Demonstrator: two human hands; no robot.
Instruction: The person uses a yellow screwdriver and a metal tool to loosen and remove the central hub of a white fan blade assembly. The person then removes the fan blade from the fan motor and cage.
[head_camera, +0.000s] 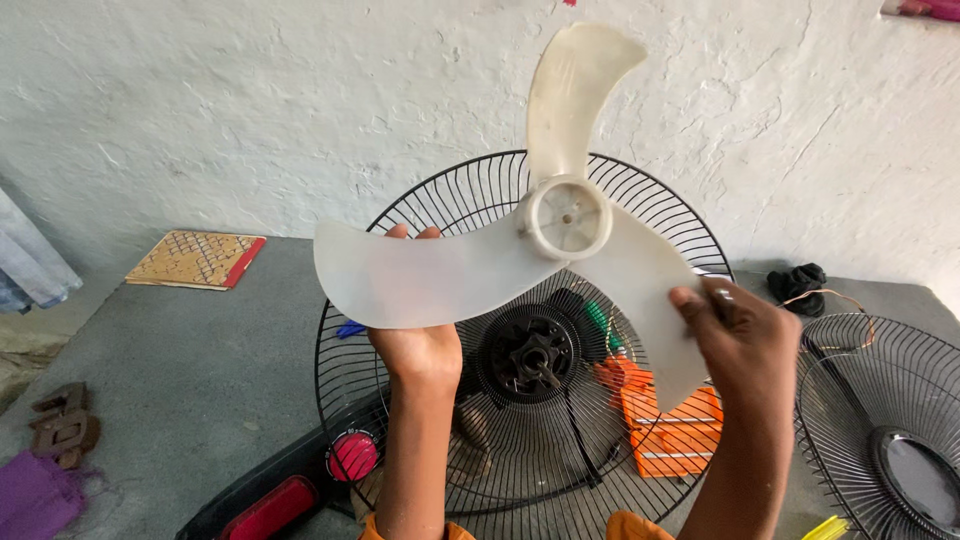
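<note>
1. A translucent white three-blade fan blade (560, 235) was held up in the air in front of the wall, hub facing the camera, one blade pointing straight up.
2. The left hand (418, 345) was raised with the forearm near vertical, closed on the left blade: fingertips were seen curled over its upper edge, the rest of the hand behind and below it.
3. The right hand (745, 335) was raised likewise, forearm angled up from the lower right, closed on the lower right blade at its outer edge, thumb on the front face.
4. Behind the blade, a black wire fan guard (520, 340) with the motor shaft at its centre was seen standing upright on the grey desk (180, 350).
5. An orange plastic part (670, 425) was visible through the guard wires, lower right.
6. A second wire guard (890, 420) lay flat at the far right.
7. A patterned booklet (195, 259) lay at the back left of the desk, well apart from both hands.
</note>
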